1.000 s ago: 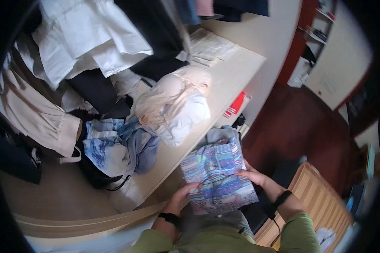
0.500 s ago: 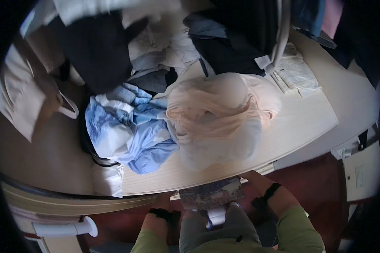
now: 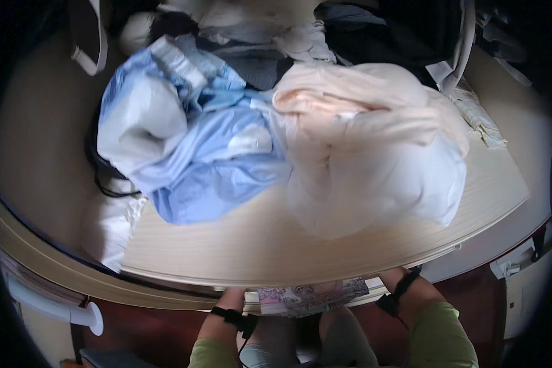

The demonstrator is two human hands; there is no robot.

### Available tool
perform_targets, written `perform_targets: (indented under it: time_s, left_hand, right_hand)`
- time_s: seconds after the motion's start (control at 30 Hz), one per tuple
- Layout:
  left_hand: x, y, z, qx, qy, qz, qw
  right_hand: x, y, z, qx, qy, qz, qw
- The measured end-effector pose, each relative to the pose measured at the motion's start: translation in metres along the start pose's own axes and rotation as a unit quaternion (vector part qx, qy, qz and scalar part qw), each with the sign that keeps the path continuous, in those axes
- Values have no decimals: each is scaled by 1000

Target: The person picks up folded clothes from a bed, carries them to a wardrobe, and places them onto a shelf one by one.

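Pale colours on a light wood bench [image 3: 239, 245]

Light blue shirt [image 3: 208, 165], cream-pink garment [image 3: 362, 141], a pink, grey and white patterned cloth [image 3: 313, 297], green sleeves [image 3: 441, 334].

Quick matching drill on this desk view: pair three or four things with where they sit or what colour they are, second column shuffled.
Things:
1. blue garment
2. pale pink bundle
3. patterned cloth
4. white tube

Places or colours:
A. at the desk's near edge, between the two wrists
B. heaped left of centre on the desk
C. lower left, below the desk rim
D. right of centre, beside the blue one

Pairs: 1-B, 2-D, 3-A, 4-C
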State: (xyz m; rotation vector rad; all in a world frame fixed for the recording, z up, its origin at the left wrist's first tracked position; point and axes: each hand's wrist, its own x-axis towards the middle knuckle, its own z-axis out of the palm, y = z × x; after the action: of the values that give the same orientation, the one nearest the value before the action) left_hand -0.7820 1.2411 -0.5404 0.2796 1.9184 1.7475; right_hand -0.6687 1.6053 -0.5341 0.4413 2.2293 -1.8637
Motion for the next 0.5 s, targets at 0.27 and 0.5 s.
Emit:
perform_targets:
  time_s: [0.27, 0.5]
  left_hand:
    - [-7, 23, 14, -59, -47, -16, 997]
    - [-2, 14, 13, -92, -73, -19, 993]
  right_hand:
    - [0, -25, 13, 108, -113, -2, 988]
    - [3, -25, 6, 87, -123, -32, 988]
